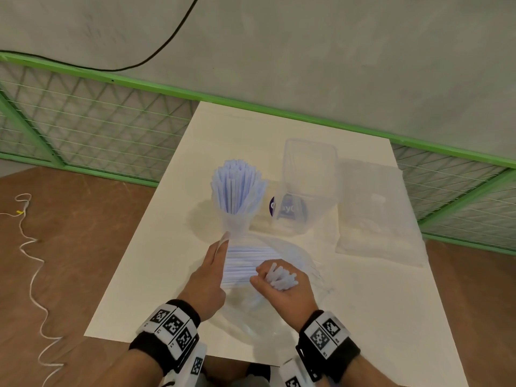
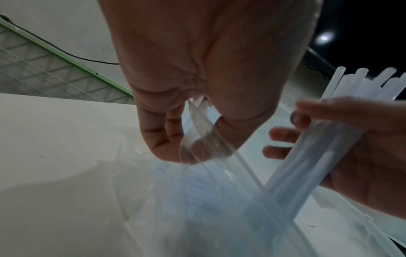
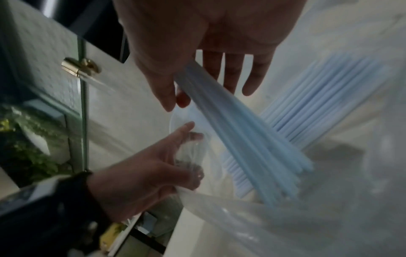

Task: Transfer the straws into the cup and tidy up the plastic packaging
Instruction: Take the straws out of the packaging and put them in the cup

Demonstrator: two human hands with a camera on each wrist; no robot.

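A clear cup (image 1: 236, 222) stands mid-table, packed with upright pale blue straws (image 1: 237, 188). In front of it lies the clear plastic bag (image 1: 279, 308) with more straws (image 1: 243, 263) lying flat inside. My left hand (image 1: 219, 252) pinches the bag's mouth edge (image 2: 197, 120) and holds it up. My right hand (image 1: 275, 277) grips a bundle of straws (image 3: 241, 132) whose ends stick out above the fist, the rest reaching down into the bag. In the right wrist view the left hand (image 3: 153, 170) holds the bag open beside the bundle.
A clear lidded plastic box (image 1: 307, 185) stands right of the cup, with a purple label behind it. Another clear bag (image 1: 377, 213) lies at the table's right. A green mesh fence (image 1: 97, 121) runs behind the white table (image 1: 156, 275); a white cord lies on the floor at left.
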